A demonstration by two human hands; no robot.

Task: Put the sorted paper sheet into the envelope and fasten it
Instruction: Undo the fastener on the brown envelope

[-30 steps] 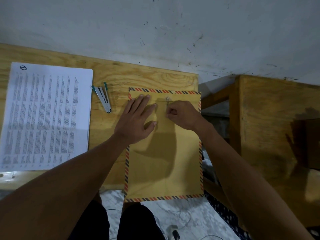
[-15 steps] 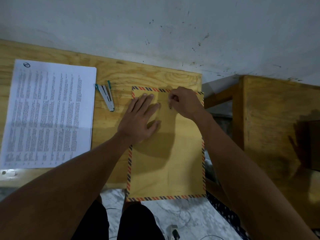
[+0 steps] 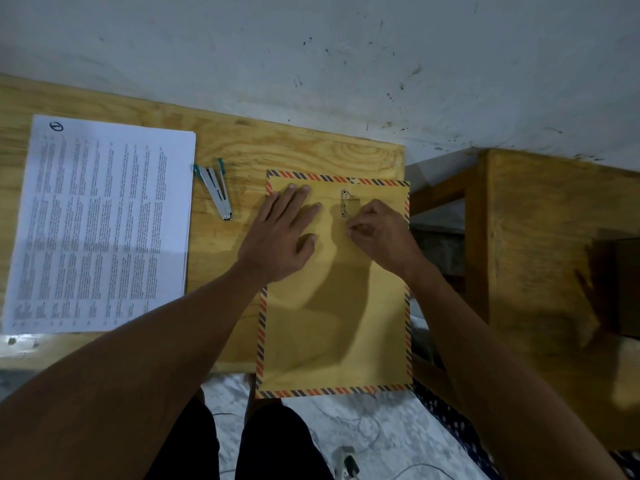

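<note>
My right hand [image 3: 381, 233] is curled, thumb and forefinger pinched together just below the string clasp [image 3: 344, 202] on the flap; I judge it has the thin closure string, but the string is too fine to make out, so I can't tell for sure what's in the pinch. My left hand [image 3: 280, 237] is flat and spread, palm down on the upper left of the envelope [image 3: 332, 323], fingertips [image 3: 298, 188] reaching the striped top border, gripping nothing, just pinning. The envelope lies face up on the wooden table [image 3: 294, 147], its lower end hanging past the near edge over my knees. No sheet shows from it, so I judge the paper is inside (can't confirm). What could go wrong: if I ease the left palm, the pull could drag the envelope toward me, and with that overhang it could tip off the table. A loose pinch could let the string slip and the winding slacken; a hard tug could tear the flap at the eyelet. Both forearms come in low from the near edge, right wrist bent inward. The paper stack [image 3: 100, 223] and the stapler [image 3: 216, 188] lie well left, untouched.
</note>
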